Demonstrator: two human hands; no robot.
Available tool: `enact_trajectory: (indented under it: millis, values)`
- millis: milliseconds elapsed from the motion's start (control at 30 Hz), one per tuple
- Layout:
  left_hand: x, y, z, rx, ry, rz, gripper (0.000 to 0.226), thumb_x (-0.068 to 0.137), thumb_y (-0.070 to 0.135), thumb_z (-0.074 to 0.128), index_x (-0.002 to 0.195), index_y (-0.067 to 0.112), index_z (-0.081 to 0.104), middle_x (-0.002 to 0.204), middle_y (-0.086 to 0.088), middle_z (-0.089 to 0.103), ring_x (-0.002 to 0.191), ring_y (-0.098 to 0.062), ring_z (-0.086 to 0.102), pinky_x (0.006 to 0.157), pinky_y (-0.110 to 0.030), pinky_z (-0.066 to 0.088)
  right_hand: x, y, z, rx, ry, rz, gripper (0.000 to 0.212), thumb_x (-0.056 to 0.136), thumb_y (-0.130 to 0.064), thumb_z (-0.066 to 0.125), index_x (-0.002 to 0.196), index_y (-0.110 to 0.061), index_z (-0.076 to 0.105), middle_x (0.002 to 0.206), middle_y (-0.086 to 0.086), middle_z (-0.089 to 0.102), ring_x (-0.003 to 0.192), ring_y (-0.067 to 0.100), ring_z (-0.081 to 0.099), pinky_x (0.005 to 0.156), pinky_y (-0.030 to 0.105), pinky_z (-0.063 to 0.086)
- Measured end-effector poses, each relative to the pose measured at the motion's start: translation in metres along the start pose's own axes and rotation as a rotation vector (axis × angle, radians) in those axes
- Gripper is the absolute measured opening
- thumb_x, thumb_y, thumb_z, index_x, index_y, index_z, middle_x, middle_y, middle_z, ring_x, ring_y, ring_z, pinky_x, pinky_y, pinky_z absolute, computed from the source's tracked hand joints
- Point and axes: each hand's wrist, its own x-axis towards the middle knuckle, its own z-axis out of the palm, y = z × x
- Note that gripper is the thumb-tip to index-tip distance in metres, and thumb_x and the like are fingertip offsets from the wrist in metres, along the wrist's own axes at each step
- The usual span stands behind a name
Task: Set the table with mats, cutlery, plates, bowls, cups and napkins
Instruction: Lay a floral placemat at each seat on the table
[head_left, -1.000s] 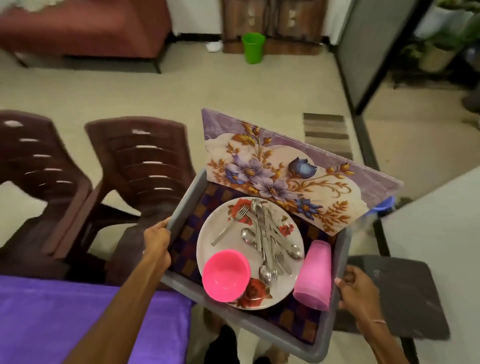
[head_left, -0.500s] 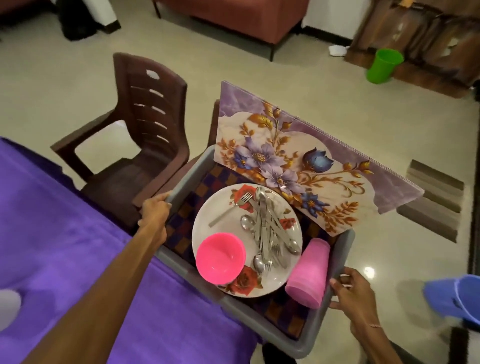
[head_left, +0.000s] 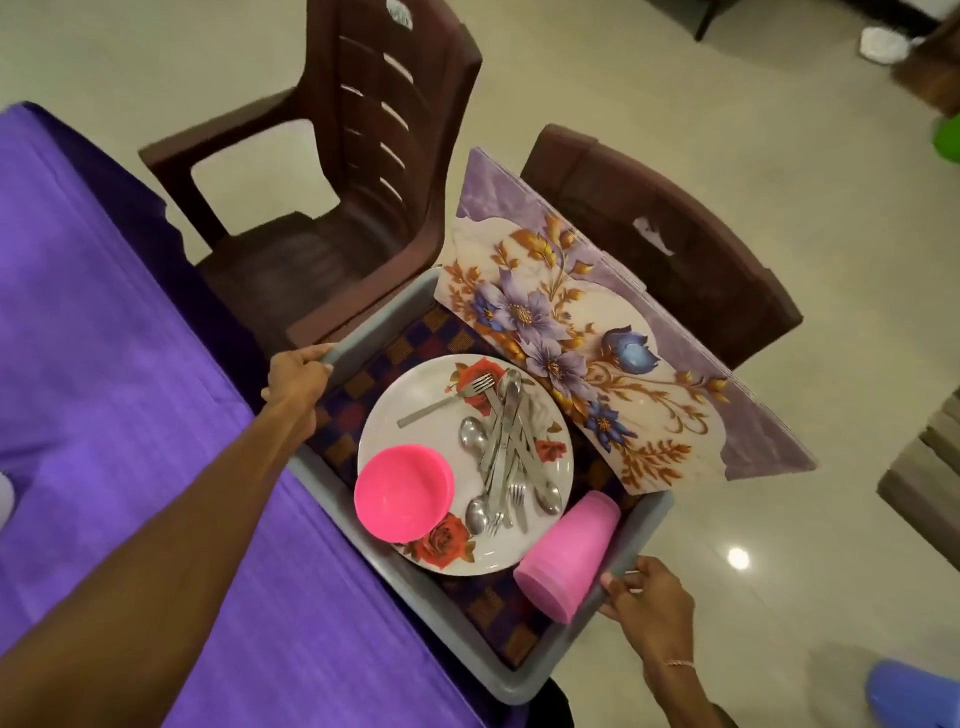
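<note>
I hold a grey tray (head_left: 457, 631) by both sides: my left hand (head_left: 296, 376) grips its far-left rim, my right hand (head_left: 647, 592) grips its near-right rim. Inside, on a dark checked cloth (head_left: 488, 605), lies a white floral plate (head_left: 548, 527). On the plate sit a pink bowl (head_left: 402, 491) and a pile of steel forks and spoons (head_left: 501, 449). A pink cup (head_left: 569, 558) lies on its side beside the plate. Floral place mats (head_left: 587, 345) lean upright against the tray's far side. The tray's near-left edge hangs over the purple-covered table (head_left: 104, 415).
Two dark brown plastic chairs stand past the tray: one (head_left: 332, 182) by the table's edge, another (head_left: 670, 249) behind the mats. Beige tiled floor lies to the right. A blue object (head_left: 914, 693) shows at the bottom right corner, a green bin (head_left: 948, 140) at the right edge.
The view has swung left and down. The tray has come over to the purple table and now overlaps its edge; both hands keep their grip on the rims.
</note>
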Motion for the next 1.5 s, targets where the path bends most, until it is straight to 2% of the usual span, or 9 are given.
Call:
enact_trajectory:
  millis: [100,233,333,533,667,833,967,1267,1500]
  values:
    - [0.001,0.0,0.012,0.033,0.021,-0.008,0.035,0.091,0.021,0.065,0.096,0.054,0.076,0.114,0.003,0.071,0.118,-0.026,0.051,0.099,-0.044,0.054,0.017,0.001,0.007,-0.07,0.0,-0.013,0.027,0.083,-0.025,0.085,0.097,-0.011,0.066,0.073,-0.002,0.074,0.066,0.018,0.073,0.073,0.044,0.064]
    - [0.01,-0.001,0.025,0.065,0.055,-0.011,0.03,0.096,0.019,0.063,0.115,0.039,0.077,0.117,0.008,0.071,0.12,-0.02,0.051,0.1,-0.029,0.026,0.025,-0.002,0.011,-0.073,0.0,-0.035,0.025,0.083,-0.028,0.085,0.086,-0.016,0.063,0.069,-0.002,0.073,0.063,0.018,0.073,0.07,0.045,0.063]
    - [0.02,0.002,0.031,0.075,0.055,-0.005,0.03,0.097,0.019,0.063,0.117,0.039,0.076,0.121,0.007,0.07,0.125,-0.022,0.051,0.098,-0.03,0.03,0.032,-0.01,0.013,-0.054,0.0,-0.053,0.023,0.085,-0.025,0.084,0.087,-0.015,0.063,0.072,0.0,0.073,0.061,0.017,0.073,0.07,0.044,0.064]
    - [0.045,0.012,0.037,0.001,0.035,0.039,0.034,0.096,0.011,0.064,0.111,0.038,0.078,0.124,0.001,0.069,0.121,-0.023,0.056,0.047,-0.005,0.045,0.044,-0.026,0.028,-0.071,-0.018,-0.065,0.022,0.088,-0.023,0.081,0.093,-0.013,0.062,0.08,0.002,0.073,0.067,0.02,0.073,0.076,0.041,0.064]
    - [0.048,0.015,0.048,-0.014,-0.002,0.057,0.034,0.096,0.008,0.065,0.116,0.032,0.078,0.121,0.005,0.071,0.115,-0.017,0.061,0.074,-0.016,0.051,0.058,-0.029,0.029,-0.165,-0.007,-0.041,0.023,0.088,-0.028,0.08,0.094,-0.013,0.063,0.082,0.006,0.074,0.07,0.021,0.071,0.079,0.036,0.061]
    - [0.044,0.008,0.062,0.014,0.0,0.079,0.035,0.095,0.007,0.067,0.121,0.029,0.076,0.115,0.007,0.069,0.1,-0.013,0.063,0.064,-0.014,0.052,0.076,-0.026,0.028,-0.416,0.012,-0.069,0.03,0.092,-0.038,0.073,0.097,-0.009,0.068,0.089,0.008,0.075,0.076,0.024,0.068,0.076,0.031,0.054]
    - [0.039,0.004,0.067,0.142,0.095,0.095,0.031,0.093,0.018,0.072,0.115,0.04,0.076,0.107,0.014,0.071,0.092,-0.013,0.069,0.078,-0.036,0.063,0.082,-0.027,0.033,-0.533,0.011,-0.089,0.032,0.094,-0.04,0.071,0.099,-0.009,0.068,0.093,0.008,0.073,0.071,0.018,0.057,0.07,0.027,0.049]
    - [0.034,-0.005,0.071,0.22,0.161,0.293,0.034,0.089,-0.006,0.07,0.12,0.009,0.076,0.116,-0.008,0.075,0.108,-0.022,0.071,0.099,-0.038,0.058,0.088,-0.023,0.042,-0.538,0.026,-0.061,0.03,0.092,-0.039,0.073,0.093,-0.009,0.068,0.077,0.001,0.06,0.071,0.022,0.058,0.069,0.031,0.052]
    - [0.027,-0.001,0.071,0.385,0.19,0.368,0.031,0.086,-0.006,0.074,0.116,0.005,0.076,0.113,-0.012,0.076,0.107,-0.03,0.072,0.099,-0.041,0.057,0.092,-0.023,0.044,-0.561,0.009,-0.02,0.033,0.091,-0.036,0.074,0.1,-0.005,0.07,0.09,0.01,0.072,0.071,0.021,0.056,0.07,0.029,0.05]
